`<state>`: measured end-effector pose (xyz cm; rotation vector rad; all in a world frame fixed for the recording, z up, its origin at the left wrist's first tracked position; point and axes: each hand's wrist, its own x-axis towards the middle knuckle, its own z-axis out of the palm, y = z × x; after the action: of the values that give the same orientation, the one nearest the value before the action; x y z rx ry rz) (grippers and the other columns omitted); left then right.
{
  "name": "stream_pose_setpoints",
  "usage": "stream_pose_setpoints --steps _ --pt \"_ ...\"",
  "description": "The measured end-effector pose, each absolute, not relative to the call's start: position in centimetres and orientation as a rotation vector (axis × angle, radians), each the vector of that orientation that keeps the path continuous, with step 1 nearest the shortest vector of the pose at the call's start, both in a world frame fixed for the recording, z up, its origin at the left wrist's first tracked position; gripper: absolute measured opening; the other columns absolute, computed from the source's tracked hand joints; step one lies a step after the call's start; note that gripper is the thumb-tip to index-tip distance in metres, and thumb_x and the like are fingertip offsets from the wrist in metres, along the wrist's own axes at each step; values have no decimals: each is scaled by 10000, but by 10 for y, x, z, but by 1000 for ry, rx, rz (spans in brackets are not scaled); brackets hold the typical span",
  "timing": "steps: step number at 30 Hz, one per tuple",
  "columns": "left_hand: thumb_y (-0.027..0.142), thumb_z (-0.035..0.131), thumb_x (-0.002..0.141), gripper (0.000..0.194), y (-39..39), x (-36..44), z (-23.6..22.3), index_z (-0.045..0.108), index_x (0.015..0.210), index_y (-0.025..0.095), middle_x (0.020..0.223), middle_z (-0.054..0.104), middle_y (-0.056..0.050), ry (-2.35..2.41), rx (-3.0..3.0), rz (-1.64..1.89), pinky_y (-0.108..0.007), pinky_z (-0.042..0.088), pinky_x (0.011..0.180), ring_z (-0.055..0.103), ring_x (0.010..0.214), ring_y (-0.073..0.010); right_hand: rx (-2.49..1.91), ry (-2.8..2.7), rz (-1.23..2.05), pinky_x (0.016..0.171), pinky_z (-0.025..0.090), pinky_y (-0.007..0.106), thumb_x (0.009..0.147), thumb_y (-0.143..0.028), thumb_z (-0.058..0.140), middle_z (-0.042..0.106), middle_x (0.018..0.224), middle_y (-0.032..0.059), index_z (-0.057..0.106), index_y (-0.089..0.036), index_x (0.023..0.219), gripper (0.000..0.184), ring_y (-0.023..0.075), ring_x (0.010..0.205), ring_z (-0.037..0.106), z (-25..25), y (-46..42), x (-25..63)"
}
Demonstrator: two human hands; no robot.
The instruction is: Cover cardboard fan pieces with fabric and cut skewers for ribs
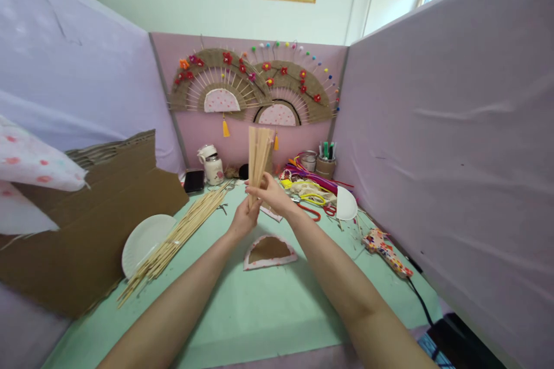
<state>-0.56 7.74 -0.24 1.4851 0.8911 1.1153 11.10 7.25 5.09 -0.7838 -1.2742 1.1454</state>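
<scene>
Both my hands hold up a bundle of thin wooden sticks (258,155) that stands upright above the green table (259,305). My left hand (244,218) grips the bundle's lower end from below. My right hand (270,191) is closed round the sticks a little higher. Below my hands a half-round piece (269,251) of brown card with a patterned edge lies flat on the table.
A long pile of sticks (182,233) lies across a white paper plate (142,242) at left, beside large brown cardboard sheets (86,230). Pipe cleaners (309,181), red scissors (312,211), a pen cup (325,166), a half plate (346,204) and a glue gun (385,248) are at right. Two fans (255,89) hang behind.
</scene>
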Motion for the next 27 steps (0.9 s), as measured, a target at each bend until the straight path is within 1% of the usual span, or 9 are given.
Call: stream_pose_setpoints --steps 2,4,6,8,11,14,18,24,27 --pt "579 600 753 415 67 -1 2 391 743 220 426 332 117 764 1442 979 -199 219 345 263 315 -58 -685 -1186 1269 663 522 270 662 -376 760 620 715 -21 534 -195 955 412 101 609 579 63 76 107" --pt "601 612 735 457 59 1 2 366 708 218 432 326 117 694 1354 887 -194 259 359 261 326 -47 -612 -1109 1362 520 463 225 695 -439 722 466 521 -93 517 -197 847 351 54 425 406 69 82 102" --pt "605 648 703 484 53 1 1 368 703 209 465 385 100 676 1261 872 -201 355 418 350 371 -51 -575 -1073 1389 434 375 195 701 -464 711 342 455 -129 471 -207 770 358 34 374 260 68 88 96" --pt "586 701 659 502 49 0 -2 385 733 203 514 454 80 691 1200 914 -210 411 477 440 436 -64 -583 -1065 1361 412 331 188 693 -463 719 326 448 -135 442 -214 753 376 30 372 221 65 92 90" --pt "577 713 658 513 44 -2 -3 367 762 213 488 387 111 705 1146 952 -159 287 394 333 376 -36 -645 -1075 1293 441 362 200 691 -462 717 406 486 -115 461 -215 798 372 42 390 308 61 94 87" --pt "613 659 701 502 41 -6 -2 349 754 221 447 246 140 680 1073 955 -152 111 352 153 330 -20 -774 -1168 1226 536 446 224 702 -464 707 583 657 -36 508 -204 875 371 88 541 523 60 90 94" --pt "619 630 724 471 45 -12 -1 404 772 208 439 232 135 666 999 1020 -151 76 360 135 329 -18 -1016 -1300 1082 601 477 225 727 -427 693 658 904 52 562 -186 930 341 127 738 616 57 87 109" --pt "551 664 726 424 48 -16 -13 458 817 192 461 303 124 720 1029 1020 -150 89 361 175 331 -11 -1157 -1501 913 469 375 197 741 -376 638 569 560 -20 598 -164 670 228 90 515 494 46 89 114" --pt "549 652 736 420 46 -15 -16 472 850 187 495 370 108 719 1028 1062 -148 100 365 187 341 -6 -1162 -1480 924 462 370 201 722 -362 649 532 508 -33 574 -166 618 235 83 477 461 44 89 113"
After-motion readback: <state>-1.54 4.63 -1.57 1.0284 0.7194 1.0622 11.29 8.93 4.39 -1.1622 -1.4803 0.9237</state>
